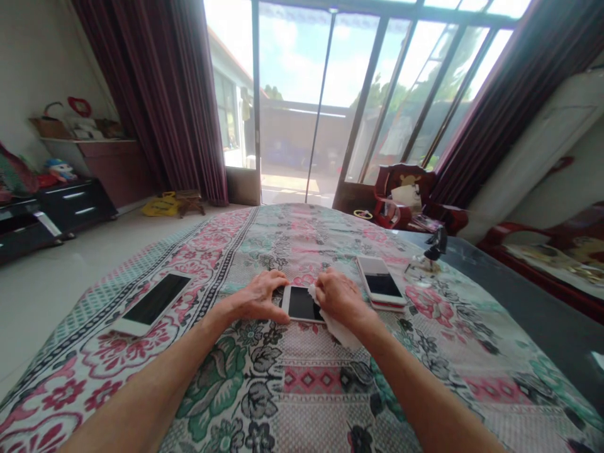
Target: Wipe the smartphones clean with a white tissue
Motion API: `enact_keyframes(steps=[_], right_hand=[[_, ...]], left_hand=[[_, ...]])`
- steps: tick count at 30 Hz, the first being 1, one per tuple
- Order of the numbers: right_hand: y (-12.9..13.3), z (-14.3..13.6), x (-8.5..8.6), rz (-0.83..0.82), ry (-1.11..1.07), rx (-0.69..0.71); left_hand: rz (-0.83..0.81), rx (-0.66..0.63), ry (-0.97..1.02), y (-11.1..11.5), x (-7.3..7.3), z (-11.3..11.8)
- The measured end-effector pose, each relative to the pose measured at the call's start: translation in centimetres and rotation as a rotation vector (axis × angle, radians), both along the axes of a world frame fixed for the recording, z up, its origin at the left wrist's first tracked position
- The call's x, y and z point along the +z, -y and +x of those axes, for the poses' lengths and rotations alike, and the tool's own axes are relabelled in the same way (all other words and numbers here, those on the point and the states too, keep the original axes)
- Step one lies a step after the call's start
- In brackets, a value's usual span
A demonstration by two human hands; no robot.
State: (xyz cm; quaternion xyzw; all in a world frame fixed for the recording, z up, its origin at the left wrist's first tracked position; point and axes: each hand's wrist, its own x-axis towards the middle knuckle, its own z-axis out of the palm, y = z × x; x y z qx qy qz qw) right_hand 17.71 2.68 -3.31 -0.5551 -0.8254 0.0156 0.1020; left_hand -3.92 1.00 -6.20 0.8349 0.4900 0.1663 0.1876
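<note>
A white smartphone (pixel 302 303) with a dark screen lies flat on the patterned tablecloth (pixel 311 380), between my hands. My left hand (pixel 264 296) grips its left end, thumb at the near edge and fingers at the far edge. A white tissue (pixel 340 330) is bunched in the closed fingers of my right hand (pixel 337 292), pressed against the right part of the screen, which it partly hides. To the right lies a small stack of white phones (pixel 381 282), screen up. Another white smartphone (pixel 153 304) rests by itself at the left.
A clear dish holding a dark object (pixel 435 245) stands at the right beyond the phone stack. A dark grey table surface (pixel 500 277) adjoins the cloth on the right. Wooden chairs (pixel 406 189) stand behind, before glass doors. A black cabinet (pixel 70 211) is at far left.
</note>
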Motion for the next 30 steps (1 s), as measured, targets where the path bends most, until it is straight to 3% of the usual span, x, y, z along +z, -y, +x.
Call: enact_keyframes(steps=[6, 14, 24, 30], right_hand=[[-0.7, 1.4, 0.5, -0.031, 0.045, -0.049], [0.0, -0.1, -0.5, 0.04, -0.053, 0.035], [-1.3, 2.4, 0.8, -0.071, 0.047, -0.036], [-0.1, -0.6, -0.9, 0.076, -0.072, 0.138]], left_hand=[[-0.014, -0.006, 0.021, 0.0, 0.1, 0.0], [0.003, -0.005, 0.008, -0.1, -0.2, -0.1], [-0.016, 0.018, -0.024, 0.3, 0.5, 0.3], [-0.001, 0.002, -0.024, 0.0, 0.2, 0.2]])
